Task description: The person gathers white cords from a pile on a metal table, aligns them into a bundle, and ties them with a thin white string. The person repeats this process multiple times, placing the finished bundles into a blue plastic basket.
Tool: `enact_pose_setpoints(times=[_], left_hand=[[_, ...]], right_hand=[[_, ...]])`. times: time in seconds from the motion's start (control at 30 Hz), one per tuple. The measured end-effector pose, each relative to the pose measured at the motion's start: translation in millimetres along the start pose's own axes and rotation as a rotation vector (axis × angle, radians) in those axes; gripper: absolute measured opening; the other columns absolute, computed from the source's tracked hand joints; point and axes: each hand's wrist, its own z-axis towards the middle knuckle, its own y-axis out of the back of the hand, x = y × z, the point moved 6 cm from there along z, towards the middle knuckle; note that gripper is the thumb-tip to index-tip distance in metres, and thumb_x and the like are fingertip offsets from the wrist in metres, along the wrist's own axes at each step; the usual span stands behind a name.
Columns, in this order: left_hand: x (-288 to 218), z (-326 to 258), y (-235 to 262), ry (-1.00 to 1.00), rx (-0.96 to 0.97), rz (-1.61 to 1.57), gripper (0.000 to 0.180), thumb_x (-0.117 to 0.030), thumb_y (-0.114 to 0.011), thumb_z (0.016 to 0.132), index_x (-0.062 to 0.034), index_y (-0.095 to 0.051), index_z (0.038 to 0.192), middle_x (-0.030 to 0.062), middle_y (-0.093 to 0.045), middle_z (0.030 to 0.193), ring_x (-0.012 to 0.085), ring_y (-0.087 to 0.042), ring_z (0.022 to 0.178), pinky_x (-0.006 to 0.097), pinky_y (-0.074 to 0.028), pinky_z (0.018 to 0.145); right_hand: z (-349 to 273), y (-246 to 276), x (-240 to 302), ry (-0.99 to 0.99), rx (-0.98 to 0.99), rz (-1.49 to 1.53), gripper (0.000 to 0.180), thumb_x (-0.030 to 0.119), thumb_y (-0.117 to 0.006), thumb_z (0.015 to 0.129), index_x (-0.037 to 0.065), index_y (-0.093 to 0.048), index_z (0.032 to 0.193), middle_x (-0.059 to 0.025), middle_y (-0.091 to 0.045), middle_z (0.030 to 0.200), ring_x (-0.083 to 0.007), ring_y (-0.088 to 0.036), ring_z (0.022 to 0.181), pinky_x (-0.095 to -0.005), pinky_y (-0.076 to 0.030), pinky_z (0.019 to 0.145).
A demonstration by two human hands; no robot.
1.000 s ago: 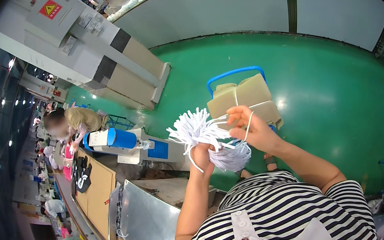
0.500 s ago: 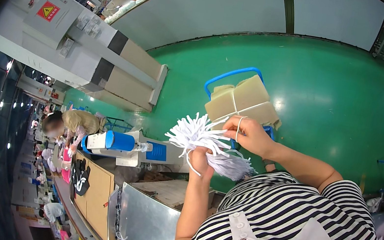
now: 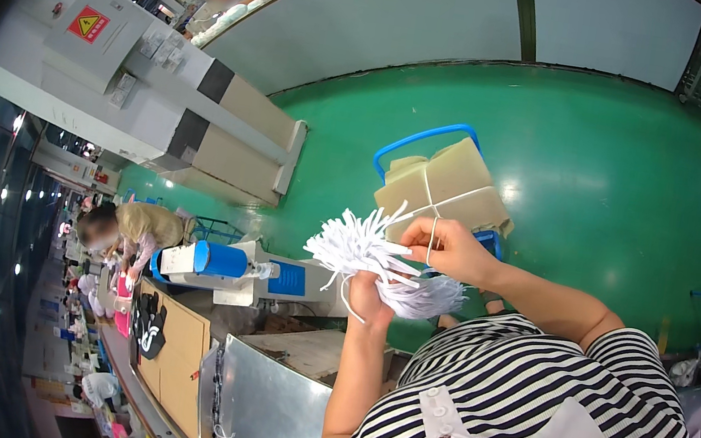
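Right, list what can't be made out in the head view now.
In the head view:
Left hand: most fingers hidden behind the white cord bundle.
Right hand: fingertips too small to tell whether they pinch a strand.
Blue frame: middle covered by tan padding.
Co-worker: face blurred.

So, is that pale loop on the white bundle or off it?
Off: the pale loop sits around the right hand, while the left hand grips the white bundle.
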Motion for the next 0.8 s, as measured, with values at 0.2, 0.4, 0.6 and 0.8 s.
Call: enact_pose_setpoints(times=[0.2, 0.4, 0.6, 0.8], left_hand=[[-7, -3, -1, -0.115, -0.065, -0.021, 0.023, -0.012, -0.049, 0.079, -0.0001, -0.056, 0.097, 0.0109, -0.061, 0.081, 0.024, -0.061, 0.073, 0.037, -0.052, 0.066], [-21, -12, -18, -0.519, -0.002, 0.919, 0.039, -0.018, -0.052, 0.086, 0.0006, -0.048, 0.121, 0.0123, -0.06, 0.102, 0.0215, -0.059, 0.09, 0.031, -0.048, 0.075], [-5, -6, -12, -0.37, 0.084, 0.955, 0.039, -0.017, -0.049, 0.087, -0.0022, -0.051, 0.123, 0.0156, -0.046, 0.125, 0.028, -0.041, 0.114, 0.035, -0.028, 0.095], [2, -2, -14, -0.206, -0.025, 0.335, 0.041, -0.02, -0.06, 0.081, 0.0011, -0.051, 0.115, 0.0091, -0.061, 0.095, 0.0172, -0.06, 0.079, 0.028, -0.05, 0.067]], right_hand=[[-4, 21, 4, -0.139, 0.028, 0.69, 0.009, 0.012, -0.051, 0.091, 0.005, -0.053, 0.097, 0.002, -0.053, 0.08, -0.0008, -0.042, 0.064, -0.0156, -0.033, 0.057], [-3, 9, 31, 0.143, -0.038, -0.104, 0.028, 0.012, -0.059, 0.087, 0.005, -0.052, 0.112, 0.0002, -0.055, 0.089, -0.006, -0.052, 0.085, -0.0215, -0.042, 0.073], [9, 17, 27, 0.122, -0.055, 0.035, 0.007, 0.008, -0.057, 0.088, 0.002, -0.058, 0.092, 0.0, -0.056, 0.079, -0.0059, -0.052, 0.07, -0.0206, -0.042, 0.063], [18, 18, 14, 0.036, -0.085, 0.092, 0.006, 0.01, -0.056, 0.089, 0.003, -0.056, 0.091, 0.0015, -0.054, 0.073, -0.0044, -0.049, 0.064, -0.0185, -0.039, 0.056]])
